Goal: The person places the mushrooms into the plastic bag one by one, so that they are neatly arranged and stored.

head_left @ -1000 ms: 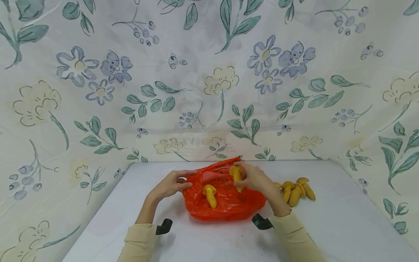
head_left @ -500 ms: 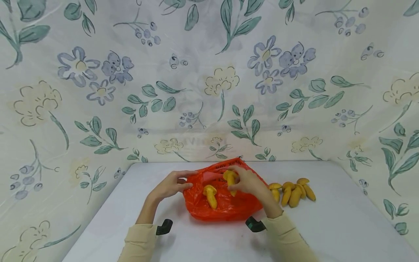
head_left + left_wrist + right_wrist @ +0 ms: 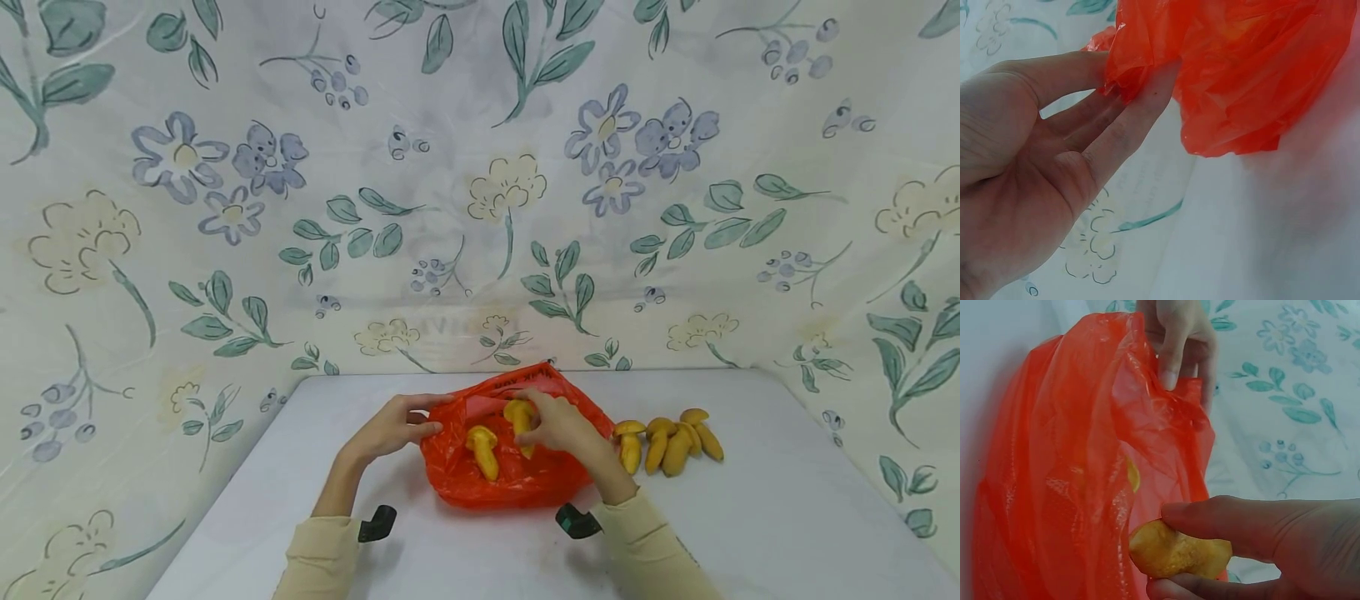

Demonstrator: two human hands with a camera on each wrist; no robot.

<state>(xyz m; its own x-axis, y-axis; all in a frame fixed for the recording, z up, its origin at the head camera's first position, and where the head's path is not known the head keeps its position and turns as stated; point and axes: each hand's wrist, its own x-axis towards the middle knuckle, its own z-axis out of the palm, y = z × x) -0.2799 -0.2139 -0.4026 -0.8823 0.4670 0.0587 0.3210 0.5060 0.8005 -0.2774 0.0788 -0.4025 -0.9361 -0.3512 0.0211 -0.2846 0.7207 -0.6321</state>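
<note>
Pinched between the thumb and fingers of the right hand (image 3: 558,425): a yellow mushroom with a round cap and a fat stem (image 3: 519,418). Thumb and fingers only as far apart as needed for it, with no spare gap. Right at the open mouth of a crinkly, thin red plastic bag (image 3: 517,493), with the cap at the far end and the stem pointing back toward the person, tipped a little to the right. How deep inside, cannot tell.

Much nearer to the right hand than to the left hand (image 3: 386,429), off on the other side of the mouth. There, the bag's left edge between thumb and fingers, held lightly, with fingers nearly straight and a bit spread.

In the way: loose, crumply red folds, close beside the held mushroom in the right wrist view. Also a second yellow mushroom (image 3: 484,454), just to its left; inside the bag or on top, hard to tell.

Off to the right, just past the bag, on the white table (image 3: 795,517): a small bunch of yellow mushrooms (image 3: 677,454), close together.
</note>
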